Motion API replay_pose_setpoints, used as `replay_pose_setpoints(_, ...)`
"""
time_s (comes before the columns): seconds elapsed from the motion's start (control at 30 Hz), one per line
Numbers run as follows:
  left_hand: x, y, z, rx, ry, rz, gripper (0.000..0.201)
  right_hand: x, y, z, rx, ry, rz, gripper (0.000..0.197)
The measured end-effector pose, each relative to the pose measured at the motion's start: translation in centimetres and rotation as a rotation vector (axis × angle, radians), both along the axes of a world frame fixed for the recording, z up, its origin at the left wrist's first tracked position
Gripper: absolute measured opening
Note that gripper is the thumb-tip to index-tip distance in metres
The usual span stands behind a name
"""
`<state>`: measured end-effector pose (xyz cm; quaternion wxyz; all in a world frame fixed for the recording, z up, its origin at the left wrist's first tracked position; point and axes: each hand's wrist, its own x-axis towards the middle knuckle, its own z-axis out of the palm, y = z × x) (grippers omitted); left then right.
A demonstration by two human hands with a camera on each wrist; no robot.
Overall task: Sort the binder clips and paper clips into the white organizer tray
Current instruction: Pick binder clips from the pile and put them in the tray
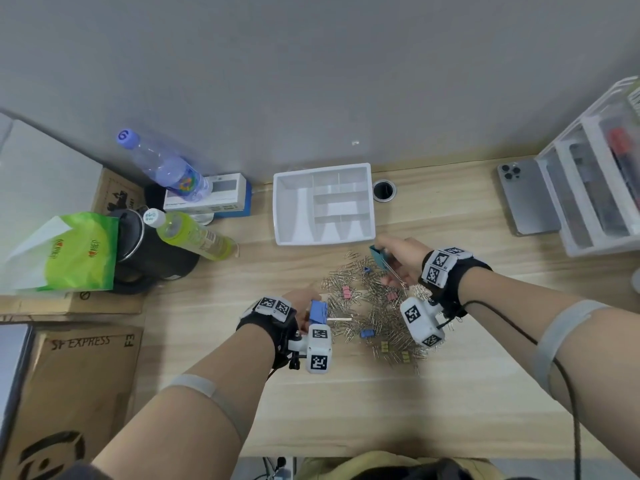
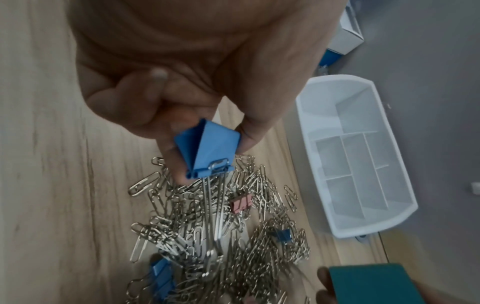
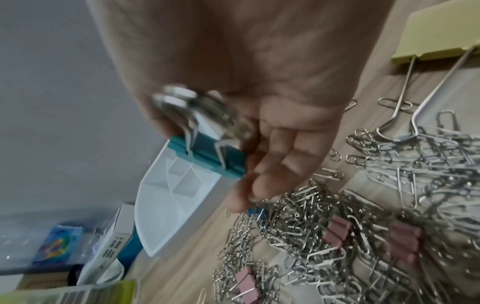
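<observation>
My left hand point(image 1: 304, 308) pinches a large blue binder clip point(image 1: 318, 312) point(image 2: 207, 151) just above the left edge of the pile of silver paper clips point(image 1: 370, 306) point(image 2: 215, 222) point(image 3: 363, 216). Over the pile's far side, my right hand point(image 1: 398, 261) holds a large teal binder clip point(image 1: 379, 257) point(image 3: 207, 158) close to the front wall of the white organizer tray point(image 1: 325, 239) point(image 2: 384, 226) point(image 3: 161, 205). The tray's compartments hold nothing. Small pink point(image 1: 346, 292) point(image 3: 337, 232), blue point(image 1: 367, 333) and yellow point(image 1: 384, 347) binder clips lie among the paper clips.
Two bottles point(image 1: 166, 164) point(image 1: 194, 235), a black kettle point(image 1: 145, 251), a green bag point(image 1: 69, 251) and boxes point(image 1: 214, 199) crowd the left. A phone point(image 1: 526, 199) and a white drawer unit point(image 1: 595, 181) stand at the right. A cable hole point(image 1: 384, 190) sits beside the tray. A large yellow binder clip point(image 3: 441, 37) lies near my right wrist.
</observation>
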<state>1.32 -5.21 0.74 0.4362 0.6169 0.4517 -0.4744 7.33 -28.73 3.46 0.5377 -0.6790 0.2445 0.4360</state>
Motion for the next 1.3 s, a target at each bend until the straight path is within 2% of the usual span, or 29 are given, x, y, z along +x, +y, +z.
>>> replay_pose_setpoints(0.1, -0.5, -0.4, -0.6, -0.032, 0.003, -0.077, 0.024, -1.0, 0.2, 0.3, 0.082, 0.104, 0.035, 0.029)
replay_pose_setpoints(0.17, -1.0, -1.0, -0.6, -0.025, -0.012, -0.110, 0.026, -1.8, 0.3, 0.2, 0.087, 0.134, 0.062, 0.026)
replay_pose_setpoints(0.27, -1.5, -2.0, 0.2, -0.043, 0.038, -0.163, 0.034, -2.7, 0.2, -0.9, 0.063, 0.098, 0.098, 0.031)
replay_pose_setpoints(0.37, -1.7, -2.6, 0.8, -0.212, 0.160, -0.149, 0.044, -3.5, -0.3, -1.5, 0.048, 0.119, 0.160, 0.040)
replay_pose_setpoints(0.47, -1.9, -3.2, 0.3, -0.241, 0.197, -0.163, 0.052, -4.0, -0.8, -2.2, 0.085, 0.128, 0.185, 0.050)
replay_pose_setpoints(0.6, -2.3, -4.1, 1.0, -0.288, 0.200, -0.117, 0.057, -4.6, -1.2, -1.7, 0.038, 0.068, 0.218, 0.047)
replay_pose_setpoints(0.67, -2.2, -4.3, 1.3, -0.339, 0.211, -0.154, 0.065, -4.8, -1.4, -1.6, 0.031, 0.014, 0.264, 0.043)
replay_pose_setpoints(0.73, -2.1, -4.4, 1.2, -0.419, 0.209, -0.197, 0.060, -4.8, -1.6, -1.7, 0.015, -0.038, 0.309, 0.035)
replay_pose_setpoints(0.83, -2.3, -4.7, 1.6, -0.489, 0.145, -0.202, 0.036, -4.9, -1.7, -1.7, 0.037, -0.048, 0.315, 0.020)
replay_pose_setpoints(0.93, -2.6, -5.2, 2.1, -0.385, 0.041, -0.164, 0.022, -4.9, -1.5, -1.4, 0.102, -0.036, 0.296, 0.012)
replay_pose_setpoints(1.03, -2.9, -5.6, 2.5, -0.282, -0.057, -0.182, 0.016, -4.8, -1.4, -1.1, 0.098, -0.079, 0.338, 0.016)
replay_pose_setpoints(1.1, -2.8, -5.8, 2.6, -0.233, -0.143, -0.135, 0.013, -4.8, -1.1, -0.7, 0.067, -0.117, 0.368, 0.018)
replay_pose_setpoints(1.23, -2.4, -6.3, 3.0, -0.222, -0.268, -0.029, 0.025, -5.0, -0.8, -0.6, 0.041, -0.127, 0.384, 0.021)
replay_pose_setpoints(1.3, -2.3, -6.5, 3.3, -0.227, -0.279, 0.026, 0.021, -5.2, -0.7, -0.6, 0.054, -0.144, 0.382, 0.019)
